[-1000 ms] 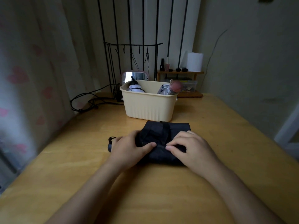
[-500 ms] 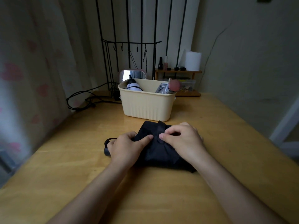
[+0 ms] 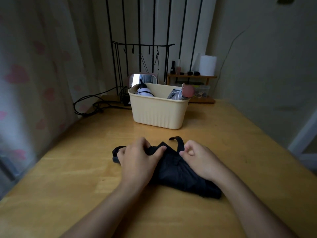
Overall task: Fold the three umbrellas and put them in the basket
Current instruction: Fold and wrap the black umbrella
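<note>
L hand (image 3: 137, 159) round black umbrella (image 3: 178, 174), handle (image 3: 115, 158) half-hidden; R hand (image 3: 199, 158) in pinch on strap (image 3: 180, 143)

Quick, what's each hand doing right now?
Left hand: grips the bundled black umbrella.
Right hand: pinches the umbrella's strap.

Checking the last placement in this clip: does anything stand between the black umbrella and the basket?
Nothing visible does. Bare table lies between the black umbrella and the basket. The white umbrella and pink-handled umbrella sit at the basket's two ends; its middle looks free.
</note>
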